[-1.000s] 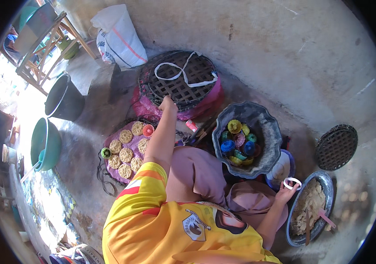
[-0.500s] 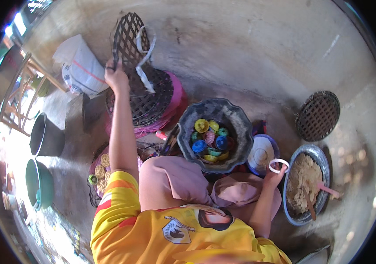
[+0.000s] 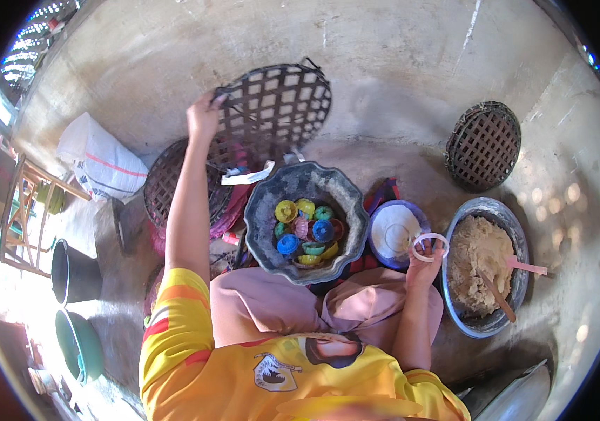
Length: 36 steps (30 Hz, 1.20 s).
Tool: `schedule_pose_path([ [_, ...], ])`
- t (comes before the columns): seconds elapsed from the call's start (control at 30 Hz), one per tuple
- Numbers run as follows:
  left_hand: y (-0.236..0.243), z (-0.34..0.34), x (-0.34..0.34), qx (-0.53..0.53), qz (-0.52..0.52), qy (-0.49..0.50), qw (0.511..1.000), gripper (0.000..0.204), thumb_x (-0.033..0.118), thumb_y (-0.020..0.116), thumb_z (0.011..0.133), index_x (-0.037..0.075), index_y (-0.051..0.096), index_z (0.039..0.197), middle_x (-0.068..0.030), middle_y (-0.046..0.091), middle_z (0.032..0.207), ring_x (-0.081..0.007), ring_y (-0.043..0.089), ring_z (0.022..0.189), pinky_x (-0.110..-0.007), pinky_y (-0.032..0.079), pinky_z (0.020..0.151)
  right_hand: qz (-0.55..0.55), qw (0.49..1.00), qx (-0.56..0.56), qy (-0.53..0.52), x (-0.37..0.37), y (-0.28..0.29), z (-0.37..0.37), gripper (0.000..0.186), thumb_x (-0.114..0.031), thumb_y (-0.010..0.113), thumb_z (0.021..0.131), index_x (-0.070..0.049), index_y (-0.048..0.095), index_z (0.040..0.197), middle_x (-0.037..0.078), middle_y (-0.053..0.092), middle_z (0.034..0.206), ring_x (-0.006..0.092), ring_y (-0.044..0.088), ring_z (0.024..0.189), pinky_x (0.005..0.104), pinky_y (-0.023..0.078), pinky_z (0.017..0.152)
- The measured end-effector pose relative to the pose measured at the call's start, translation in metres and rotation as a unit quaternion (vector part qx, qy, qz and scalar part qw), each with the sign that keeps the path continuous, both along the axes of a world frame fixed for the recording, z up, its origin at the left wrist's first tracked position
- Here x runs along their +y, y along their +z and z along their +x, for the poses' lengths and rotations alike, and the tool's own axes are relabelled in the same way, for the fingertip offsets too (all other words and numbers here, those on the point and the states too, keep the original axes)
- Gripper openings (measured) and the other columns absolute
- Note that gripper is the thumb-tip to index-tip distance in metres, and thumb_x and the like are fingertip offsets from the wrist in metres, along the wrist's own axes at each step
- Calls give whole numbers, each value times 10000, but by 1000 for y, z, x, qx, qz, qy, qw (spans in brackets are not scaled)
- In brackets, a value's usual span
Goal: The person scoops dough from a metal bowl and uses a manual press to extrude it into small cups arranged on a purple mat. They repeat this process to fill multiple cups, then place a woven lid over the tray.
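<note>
My left hand (image 3: pixel 204 116), arm stretched forward, grips the rim of a dark woven lattice tray (image 3: pixel 277 107) tilted up against the wall. Behind my forearm, another lattice tray (image 3: pixel 173 186) lies over pink material. A white strip (image 3: pixel 247 175) lies beside the held tray's lower edge. A white ring (image 3: pixel 431 259) is in my right hand (image 3: pixel 422 271), its fingers closed around one side. Just beyond that hand stands a purple-rimmed bowl of white powder (image 3: pixel 393 230). Between my knees sits a dark scalloped basin (image 3: pixel 261 219) with several small coloured moulds (image 3: pixel 323 229) in it.
At the right, a basin rim (image 3: pixel 521 242) surrounds pale dough (image 3: pixel 479 256), with a pink handle and a wooden stick in it. Another lattice tray (image 3: pixel 483 146) leans on the wall. Two buckets (image 3: pixel 79 274), a white sack (image 3: pixel 103 158) and a wooden frame (image 3: pixel 30 217) stand left.
My left hand has swung the lattice tray rightward, away from above the other tray, and turned it broadside. The white strip has dropped lower. My right hand still holds the ring.
</note>
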<state>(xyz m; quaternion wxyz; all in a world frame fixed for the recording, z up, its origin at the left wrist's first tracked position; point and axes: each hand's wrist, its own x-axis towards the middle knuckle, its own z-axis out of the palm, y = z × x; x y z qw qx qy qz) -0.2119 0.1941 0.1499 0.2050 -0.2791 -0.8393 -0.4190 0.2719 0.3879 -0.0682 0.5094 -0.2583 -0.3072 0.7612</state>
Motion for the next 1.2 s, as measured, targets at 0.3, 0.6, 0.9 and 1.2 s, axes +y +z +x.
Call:
schedule_pose_path([
  [0.3,-42,-38,152,-10,-149,-198,969,441,240,629,809,69,528,1203,-180,579,1113,-287,536,1055,-357,396,918,-38,999,-19,7,5,-7,2,565,-512,429,881,-214,314,1346,50,516,1150,276,477,1073,436,363,885],
  [0.6,-155,-43,26,-93,70,203,972,723,317,760,646,77,458,1258,-205,429,1236,-360,413,1151,-425,340,990,-54,998,25,35,18,-10,5,659,-539,480,845,-166,299,1358,114,492,1182,288,512,1049,427,428,842],
  [0.9,-284,-37,-258,-463,314,447,698,570,285,726,683,24,501,1138,-162,536,1144,-321,558,982,-420,490,789,-42,998,-31,38,14,-10,-7,684,-582,456,846,-126,308,1335,151,496,1216,297,546,1022,357,465,755],
  [1.2,-275,-70,-259,-425,675,400,451,526,176,768,673,-6,518,1099,-130,587,1070,-259,600,902,-388,503,719,-43,998,-54,9,5,-5,1,655,-581,508,820,-114,379,1261,119,546,1091,254,570,930,365,476,703],
])
